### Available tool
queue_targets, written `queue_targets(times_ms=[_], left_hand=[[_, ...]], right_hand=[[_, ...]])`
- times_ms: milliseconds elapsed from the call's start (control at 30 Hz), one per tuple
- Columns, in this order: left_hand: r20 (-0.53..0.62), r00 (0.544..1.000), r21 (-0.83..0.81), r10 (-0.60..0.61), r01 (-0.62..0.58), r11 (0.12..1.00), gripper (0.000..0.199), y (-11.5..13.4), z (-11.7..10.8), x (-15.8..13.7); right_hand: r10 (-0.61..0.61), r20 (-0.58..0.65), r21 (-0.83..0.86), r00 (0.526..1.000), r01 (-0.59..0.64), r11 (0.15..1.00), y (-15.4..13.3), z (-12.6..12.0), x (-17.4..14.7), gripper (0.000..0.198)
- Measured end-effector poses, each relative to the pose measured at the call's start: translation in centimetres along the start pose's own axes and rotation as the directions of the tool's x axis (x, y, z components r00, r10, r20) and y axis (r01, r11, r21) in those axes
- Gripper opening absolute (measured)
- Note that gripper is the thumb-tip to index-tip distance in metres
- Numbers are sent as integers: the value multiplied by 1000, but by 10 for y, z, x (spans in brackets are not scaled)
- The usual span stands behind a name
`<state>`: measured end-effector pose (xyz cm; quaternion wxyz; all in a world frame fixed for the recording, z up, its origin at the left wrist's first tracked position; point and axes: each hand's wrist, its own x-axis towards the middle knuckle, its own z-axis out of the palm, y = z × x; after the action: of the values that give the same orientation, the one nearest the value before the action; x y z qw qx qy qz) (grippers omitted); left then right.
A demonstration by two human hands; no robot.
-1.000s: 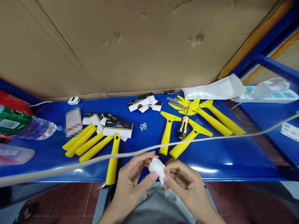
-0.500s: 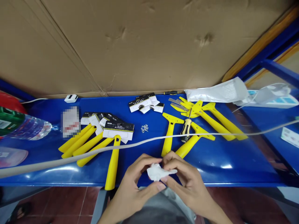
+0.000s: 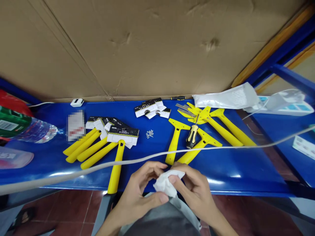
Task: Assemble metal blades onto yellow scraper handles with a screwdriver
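A crumpled white tissue [image 3: 166,184] is held between both hands at the table's front edge. My left hand [image 3: 141,188] pinches its left side, thumb below and fingers curled above. My right hand [image 3: 192,186] grips the other side, its thumb pressed on top of the tissue. Just beyond the hands lie yellow scraper handles [image 3: 175,142], with a screwdriver [image 3: 192,136] across one of them. A small pile of screws [image 3: 149,134] sits left of these. Farther left, several scrapers with card sleeves [image 3: 123,133] rest fanned out, one handle overhanging the edge.
A pale cable [image 3: 137,160] runs across in front of the tools. Black-and-white cards [image 3: 154,108] and a white bag [image 3: 225,96] lie along the cardboard wall [image 3: 157,49]. A bottle [image 3: 29,127] and a clear container [image 3: 16,157] are at the left.
The tissue has been turned and bunched up between my hands. My right thumb has moved from below it onto its top. The view has shifted slightly.
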<state>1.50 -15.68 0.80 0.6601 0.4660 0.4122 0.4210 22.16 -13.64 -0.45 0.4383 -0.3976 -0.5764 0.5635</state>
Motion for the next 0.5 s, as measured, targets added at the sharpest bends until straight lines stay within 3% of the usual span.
queue_targets(times_ms=[133,233,367,433,500], left_hand=[[-32,995,-70,-90,88,994,21,4,7,2],[-83,996,-57,-26,21,998,26,3,7,4],[-258,966,-158,-3,-40,987,33,-11,6,1],[-257,966,-155,-28,-13,988,36,-13,3,-1],[-221,975,-48,-7,-4,999,42,-9,-2,-2]], right_hand=[[57,48,-33,997,-55,998,-1,0,4,26],[112,54,-29,992,-111,993,-5,0,7,35],[104,51,0,993,-104,995,-14,9,7,39],[75,17,31,997,-76,997,-18,16,4,35],[49,-78,43,996,-46,998,-22,24,0,30]])
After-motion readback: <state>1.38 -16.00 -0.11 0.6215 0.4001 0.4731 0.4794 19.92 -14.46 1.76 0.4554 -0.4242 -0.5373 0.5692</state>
